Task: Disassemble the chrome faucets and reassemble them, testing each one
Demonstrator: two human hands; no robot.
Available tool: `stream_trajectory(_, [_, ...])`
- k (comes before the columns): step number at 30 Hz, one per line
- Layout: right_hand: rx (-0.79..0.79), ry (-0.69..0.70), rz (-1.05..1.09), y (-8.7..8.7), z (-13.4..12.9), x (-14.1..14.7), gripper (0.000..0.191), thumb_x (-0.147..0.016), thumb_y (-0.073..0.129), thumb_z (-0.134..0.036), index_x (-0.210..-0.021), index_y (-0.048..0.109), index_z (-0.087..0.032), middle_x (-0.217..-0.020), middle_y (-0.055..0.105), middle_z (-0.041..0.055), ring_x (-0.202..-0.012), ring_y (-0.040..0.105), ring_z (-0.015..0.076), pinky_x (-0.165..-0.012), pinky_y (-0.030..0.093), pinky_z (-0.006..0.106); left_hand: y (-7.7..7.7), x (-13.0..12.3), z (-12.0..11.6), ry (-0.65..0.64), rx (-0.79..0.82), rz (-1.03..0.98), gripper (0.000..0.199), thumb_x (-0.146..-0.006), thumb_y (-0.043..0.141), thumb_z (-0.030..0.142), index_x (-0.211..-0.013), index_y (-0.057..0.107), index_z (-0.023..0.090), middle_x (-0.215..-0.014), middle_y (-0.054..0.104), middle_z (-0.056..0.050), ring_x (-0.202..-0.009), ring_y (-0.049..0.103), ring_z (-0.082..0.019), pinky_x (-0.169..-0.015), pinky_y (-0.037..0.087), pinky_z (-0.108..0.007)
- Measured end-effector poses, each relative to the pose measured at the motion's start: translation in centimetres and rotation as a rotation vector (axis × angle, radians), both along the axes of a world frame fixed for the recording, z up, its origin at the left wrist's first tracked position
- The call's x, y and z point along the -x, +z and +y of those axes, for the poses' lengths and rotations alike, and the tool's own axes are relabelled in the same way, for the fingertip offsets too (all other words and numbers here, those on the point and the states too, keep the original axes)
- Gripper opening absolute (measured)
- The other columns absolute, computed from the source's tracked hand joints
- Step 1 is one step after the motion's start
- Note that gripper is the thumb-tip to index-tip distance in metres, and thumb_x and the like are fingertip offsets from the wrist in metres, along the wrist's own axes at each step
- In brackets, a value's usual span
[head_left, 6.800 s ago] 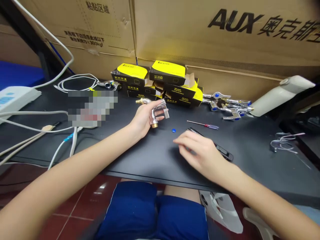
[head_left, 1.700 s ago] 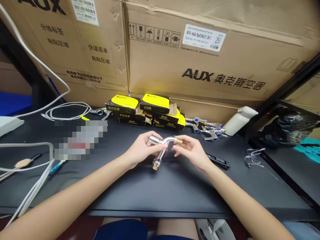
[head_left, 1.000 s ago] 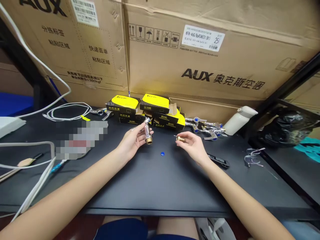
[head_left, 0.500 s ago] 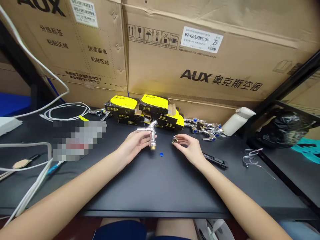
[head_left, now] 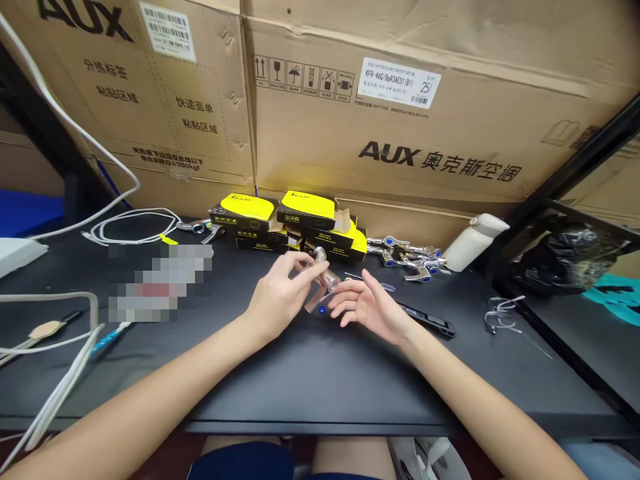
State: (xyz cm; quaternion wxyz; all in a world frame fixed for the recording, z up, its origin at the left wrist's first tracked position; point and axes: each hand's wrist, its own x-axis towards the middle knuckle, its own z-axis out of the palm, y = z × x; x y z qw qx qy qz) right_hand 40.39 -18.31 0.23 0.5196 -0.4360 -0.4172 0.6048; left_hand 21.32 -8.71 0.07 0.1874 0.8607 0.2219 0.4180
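My left hand has its fingers wrapped round a chrome faucet, which is tilted and blurred by motion. Just to the right, my right hand has its fingers spread, with the fingertips beside the faucet's end; nothing shows in its grasp. Below the faucet, a small blue cap lies on the black table. A thin metal piece, partly hidden behind my right hand, shows near its fingertips.
Yellow and black boxes are stacked behind my hands. Several chrome faucets and a white bottle are to the right. A black tool lies beside my right wrist. White cables run along the left.
My left hand has moved right and turned the faucet to a tilt. My right hand has opened and let go of the small brass part, now mostly hidden.
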Motion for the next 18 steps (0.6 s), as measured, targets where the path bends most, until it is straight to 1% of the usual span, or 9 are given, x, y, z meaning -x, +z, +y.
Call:
stream_trajectory(1, [0.017, 0.064, 0.043, 0.0, -0.1, 0.4, 0.053, -0.085, 0.053, -0.064, -0.1, 0.064, -0.015, -0.09, 0.07, 0.0104, -0.081, 0.07, 0.0209, -0.068, 0.056, 0.032, -0.2, 0.0, -0.2, 0.017, -0.083, 0.063, 0.037, -0.092, 0.045, 0.018, -0.121, 0.065, 0.031, -0.118, 0.059, -0.008, -0.099, 0.057, -0.02, -0.083, 0.047, -0.03])
stream_trajectory(2, [0.011, 0.081, 0.042, -0.2, -0.2, 0.7, 0.047, -0.082, 0.061, -0.058, -0.102, 0.063, -0.016, -0.094, 0.071, 0.0098, -0.085, 0.07, 0.0209, -0.071, 0.057, 0.032, -0.5, -0.1, -0.4, 0.034, -0.14, 0.111, 0.039, -0.093, 0.044, 0.017, -0.122, 0.065, 0.032, -0.119, 0.059, -0.008, -0.098, 0.057, -0.02, -0.079, 0.047, -0.029])
stream_trajectory(4, [-0.041, 0.02, -0.045, -0.6, -0.2, 1.3, 0.039, -0.074, 0.076, -0.042, -0.101, 0.062, -0.017, -0.092, 0.07, 0.0064, -0.083, 0.07, 0.0187, -0.074, 0.057, 0.031, -1.0, -0.2, -0.7, 0.056, -0.181, 0.156, 0.042, -0.092, 0.043, 0.017, -0.125, 0.063, 0.033, -0.123, 0.058, -0.008, -0.099, 0.055, -0.021, -0.074, 0.047, -0.028])
stream_trajectory(6, [-0.106, -0.067, -0.149, -1.2, -0.2, 1.8, 0.038, -0.069, 0.081, -0.034, -0.097, 0.062, -0.017, -0.088, 0.07, 0.004, -0.079, 0.069, 0.0166, -0.072, 0.056, 0.029, -1.1, -0.4, -0.9, 0.031, -0.132, 0.148, 0.044, -0.091, 0.043, 0.017, -0.128, 0.061, 0.033, -0.129, 0.054, -0.008, -0.097, 0.055, -0.02, -0.075, 0.047, -0.028])
stream_trajectory(8, [-0.167, -0.129, -0.222, -1.7, -0.1, 2.0, 0.035, -0.072, 0.078, -0.036, -0.097, 0.063, -0.017, -0.086, 0.069, 0.0038, -0.077, 0.068, 0.0164, -0.068, 0.056, 0.028, -1.0, -0.5, -0.9, -0.053, 0.011, 0.1, 0.045, -0.091, 0.044, 0.017, -0.131, 0.059, 0.031, -0.128, 0.054, -0.008, -0.088, 0.056, -0.017, -0.075, 0.048, -0.028])
stream_trajectory(9, [-0.192, -0.159, -0.262, -1.9, -0.2, 1.9, 0.035, -0.076, 0.075, -0.038, -0.101, 0.062, -0.017, -0.086, 0.068, 0.0041, -0.075, 0.067, 0.0165, -0.064, 0.055, 0.028, -0.8, -0.5, -0.9, -0.11, 0.122, 0.073, 0.045, -0.091, 0.045, 0.018, -0.132, 0.057, 0.03, -0.122, 0.057, -0.008, -0.081, 0.056, -0.015, -0.073, 0.048, -0.027])
stream_trajectory(12, [-0.255, -0.223, -0.447, -2.0, -0.4, 1.6, 0.037, -0.085, 0.066, -0.041, -0.113, 0.058, -0.019, -0.081, 0.067, 0.0034, -0.066, 0.065, 0.0156, -0.054, 0.052, 0.026, 0.1, -0.6, -0.8, -0.286, 0.55, -0.011, 0.045, -0.09, 0.049, 0.025, -0.136, 0.054, 0.026, -0.095, 0.065, -0.003, -0.063, 0.055, -0.011, -0.061, 0.048, -0.023])
stream_trajectory(14, [-0.338, -0.234, -0.605, -1.9, -0.6, 1.2, 0.035, -0.086, 0.064, -0.037, -0.117, 0.056, -0.021, -0.08, 0.065, 0.0022, -0.061, 0.061, 0.0139, -0.053, 0.051, 0.026, 0.6, -0.6, -0.8, -0.333, 0.769, -0.085, 0.043, -0.089, 0.053, 0.033, -0.131, 0.058, 0.024, -0.09, 0.067, -0.002, -0.054, 0.054, -0.009, -0.052, 0.047, -0.021])
stream_trajectory(18, [-0.754, -0.311, -0.944, -1.8, -0.8, 0.4, 0.025, -0.089, 0.057, -0.02, -0.114, 0.058, -0.023, -0.094, 0.062, 0.0058, -0.069, 0.06, 0.014, -0.059, 0.054, 0.027, 1.1, -0.9, -1.3, -0.318, 0.945, -0.178, 0.04, -0.084, 0.063, 0.04, -0.119, 0.067, 0.022, -0.09, 0.07, -0.004, -0.044, 0.054, -0.006, -0.042, 0.044, -0.019])
